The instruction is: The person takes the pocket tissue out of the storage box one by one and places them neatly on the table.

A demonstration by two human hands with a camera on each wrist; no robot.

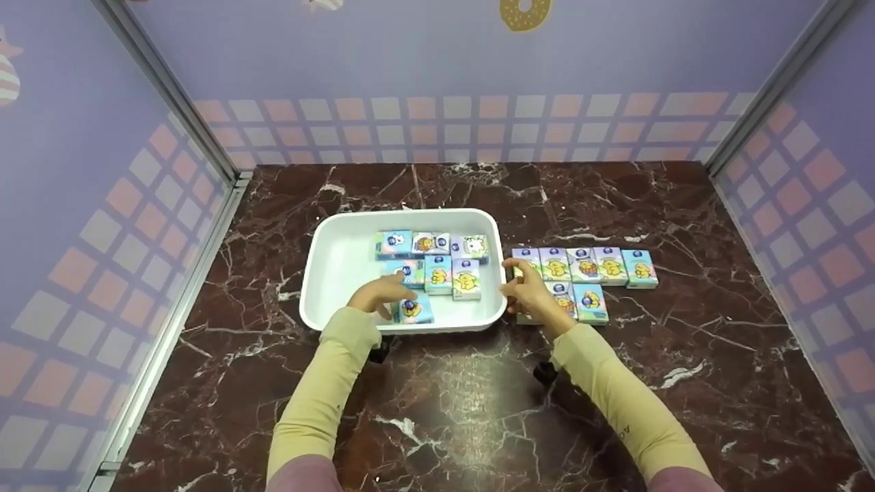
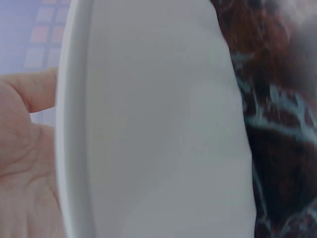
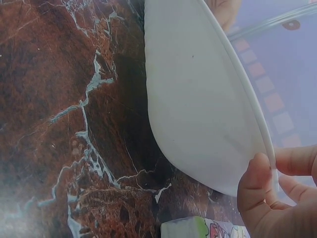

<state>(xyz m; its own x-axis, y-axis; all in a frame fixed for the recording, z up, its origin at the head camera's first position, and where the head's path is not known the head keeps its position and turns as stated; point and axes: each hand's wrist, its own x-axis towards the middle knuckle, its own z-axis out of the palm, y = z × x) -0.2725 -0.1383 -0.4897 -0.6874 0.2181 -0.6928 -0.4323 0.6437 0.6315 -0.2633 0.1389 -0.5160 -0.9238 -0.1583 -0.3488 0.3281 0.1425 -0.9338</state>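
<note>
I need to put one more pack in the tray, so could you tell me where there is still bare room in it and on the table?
The white tray is bare in its left third, beyond the left hand; its middle and right hold tissue packs. The marble table lies bare behind the tray, at far right and in front. It is crowded right of the tray, where the right hand meets two rows of packs.

No word, brand or number can be read in any view. Only cartoon pictures are seen on the tissue packs [image 1: 584,273], their print being too small, and the mark on the right sleeve [image 1: 623,432] is blurred.
</note>
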